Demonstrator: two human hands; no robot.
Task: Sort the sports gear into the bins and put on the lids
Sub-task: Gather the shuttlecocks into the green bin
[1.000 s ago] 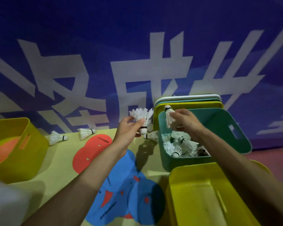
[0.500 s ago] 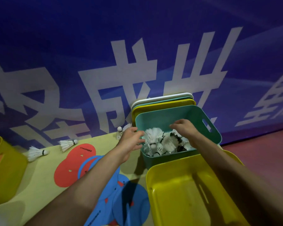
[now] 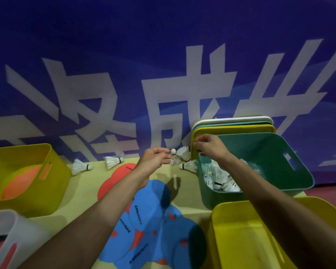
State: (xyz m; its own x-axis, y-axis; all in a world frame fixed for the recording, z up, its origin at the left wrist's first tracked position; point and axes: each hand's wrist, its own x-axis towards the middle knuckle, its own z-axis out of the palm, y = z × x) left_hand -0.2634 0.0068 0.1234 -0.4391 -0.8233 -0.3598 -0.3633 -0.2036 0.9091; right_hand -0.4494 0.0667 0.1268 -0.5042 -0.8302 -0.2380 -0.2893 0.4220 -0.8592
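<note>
A green bin (image 3: 291, 191) at the right holds several white shuttlecocks (image 3: 219, 181). Just left of it, three more shuttlecocks cluster on the yellow mat: one upright (image 3: 174, 155), one tilted (image 3: 183, 154), one lying flat (image 3: 188, 166). My left hand (image 3: 153, 162) reaches to the upright one, fingertips at its feathers; a grip is not plain. My right hand (image 3: 209, 147) hovers over the bin's near-left corner with loosely curled fingers, holding nothing. Two further shuttlecocks (image 3: 80, 166) (image 3: 113, 161) lie by the banner at the left.
Stacked lids (image 3: 233, 123) lean behind the green bin. An empty yellow bin (image 3: 241, 239) is at the lower right. A yellow bin (image 3: 52, 171) at the left holds an orange disc (image 3: 21, 183). Blue discs (image 3: 153, 220) and a red disc (image 3: 122, 175) lie on the mat. A white bin (image 3: 8, 230) sits bottom left.
Both hands let their shuttlecocks go into the green bin, then drew back out. My left hand moved left to the cluster beside the bin and my right rose to the bin's corner.
</note>
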